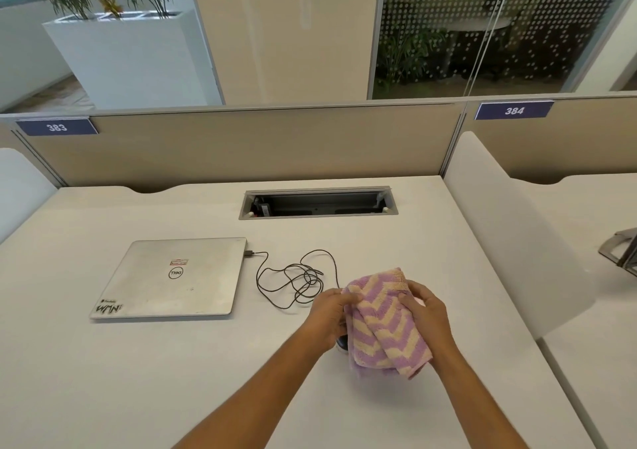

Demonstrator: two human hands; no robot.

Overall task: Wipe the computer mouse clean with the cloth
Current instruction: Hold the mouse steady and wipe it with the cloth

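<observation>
Above the smooth desk (138,379), both hands' grips (329,314) (425,314) pinching fluffy zigzag cloth (386,324) around the mouse (342,344).

The laptop (172,278) lies closed on the bench (138,379). To its right, its cable (296,281) lies in a loose tangle on the bench. Right of the cable, the cloth (386,321) is held above the bench between the left hand (327,317) and right hand (427,317), almost hiding the mouse (342,345). Behind and to the right of the laptop, the cable tray (319,204) is sunk into the bench.
</observation>
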